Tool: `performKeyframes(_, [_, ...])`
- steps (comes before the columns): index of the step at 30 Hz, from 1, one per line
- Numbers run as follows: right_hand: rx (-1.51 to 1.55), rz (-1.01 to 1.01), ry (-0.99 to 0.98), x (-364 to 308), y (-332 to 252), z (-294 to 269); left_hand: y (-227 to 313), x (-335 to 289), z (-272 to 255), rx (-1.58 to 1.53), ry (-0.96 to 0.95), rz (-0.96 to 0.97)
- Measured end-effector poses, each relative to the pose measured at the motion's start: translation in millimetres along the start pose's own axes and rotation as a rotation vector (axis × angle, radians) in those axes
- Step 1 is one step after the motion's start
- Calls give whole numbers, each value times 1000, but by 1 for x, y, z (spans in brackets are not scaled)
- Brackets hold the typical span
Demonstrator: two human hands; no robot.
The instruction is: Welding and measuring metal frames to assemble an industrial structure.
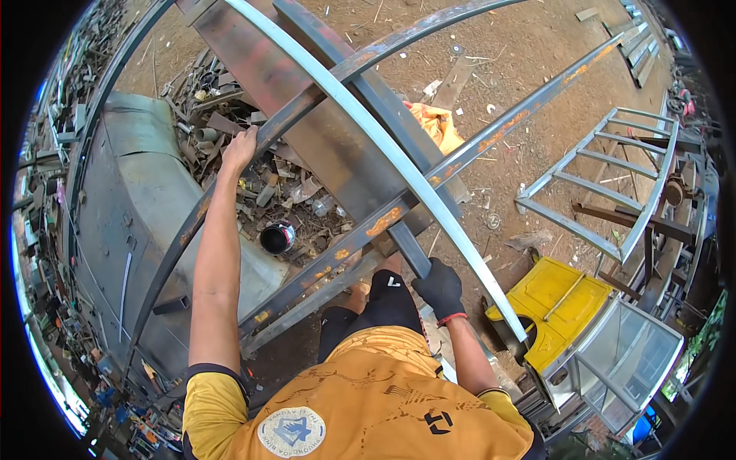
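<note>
My bare left hand [241, 148] is wrapped round a dark curved steel tube [302, 105] with rust patches. My right hand [439, 290], in a black glove, grips a short dark square steel tube [409, 250] whose far end meets the underside of a long, rust-spotted straight steel tube [502, 132]. A pale, curved metal strip [383, 144] arcs over both long tubes, from the top of the view to the lower right. Beneath them lies a wide steel beam [337, 165]. The palm side of each hand is hidden.
Scrap metal and a dark can [277, 238] lie below the tubes. At left stands a large bent sheet-metal piece [146, 153]. A ladder-like steel frame [606, 180], a yellow metal panel [557, 297] and a glass-sided case [632, 356] are at right. Orange cloth [437, 126] lies on the dirt.
</note>
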State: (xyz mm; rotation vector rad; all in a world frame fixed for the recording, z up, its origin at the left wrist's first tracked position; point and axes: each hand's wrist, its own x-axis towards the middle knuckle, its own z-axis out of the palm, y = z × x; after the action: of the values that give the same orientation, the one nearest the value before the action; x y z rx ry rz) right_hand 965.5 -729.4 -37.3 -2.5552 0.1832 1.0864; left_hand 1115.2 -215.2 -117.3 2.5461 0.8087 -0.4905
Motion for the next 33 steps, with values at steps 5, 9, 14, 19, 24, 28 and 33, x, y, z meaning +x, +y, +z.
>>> performKeyframes(5, [13,32,-30,-4,16,-8,7,-3,-1,9,-23,76])
performKeyframes(9, [-61,5,-42,-1,5,-18,21,-13,-1,74,6,83])
performKeyframes(14, [-56,-122,-27,9,-5,-3,-11,-16,11,23,101,-17])
performKeyframes(19, [10,-131,-66,3,6,-16,54,-52,8,-166,279,65])
performKeyframes(24, [-43,-315,-122,23,6,-16,32,-197,32,-819,451,109])
performKeyframes(28, [-270,-555,-63,10,-49,-6,-28,-367,68,-1038,358,4])
performKeyframes(33, [-579,-743,84,-66,-94,45,-128,-549,114,-1013,347,-159])
